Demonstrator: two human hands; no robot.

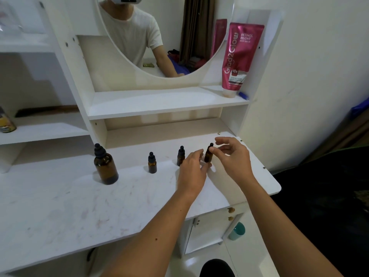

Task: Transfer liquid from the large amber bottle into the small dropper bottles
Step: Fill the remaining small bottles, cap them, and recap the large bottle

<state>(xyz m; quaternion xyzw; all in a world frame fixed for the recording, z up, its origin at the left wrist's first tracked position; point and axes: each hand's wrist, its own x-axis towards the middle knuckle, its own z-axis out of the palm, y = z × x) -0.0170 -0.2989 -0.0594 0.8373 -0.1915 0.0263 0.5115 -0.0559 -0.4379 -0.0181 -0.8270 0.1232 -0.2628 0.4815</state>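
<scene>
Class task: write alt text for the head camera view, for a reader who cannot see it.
Two hands work on the rightmost small dropper bottle on a white vanity top: the left hand holds its base, the right hand pinches its cap. Two more small dropper bottles and a large amber bottle stand capped to the left.

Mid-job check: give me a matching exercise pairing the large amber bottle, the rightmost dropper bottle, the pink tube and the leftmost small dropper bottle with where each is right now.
Things:
1. large amber bottle
2. rightmost dropper bottle
3. pink tube
4. leftmost small dropper bottle

Places:
A. on the upper shelf beside the mirror
B. between both hands, right hand pinching its cap
C. standing alone, between the big bottle and the other small ones
D. far left of the row, cap on

Pairs: 1-D, 2-B, 3-A, 4-C
</scene>
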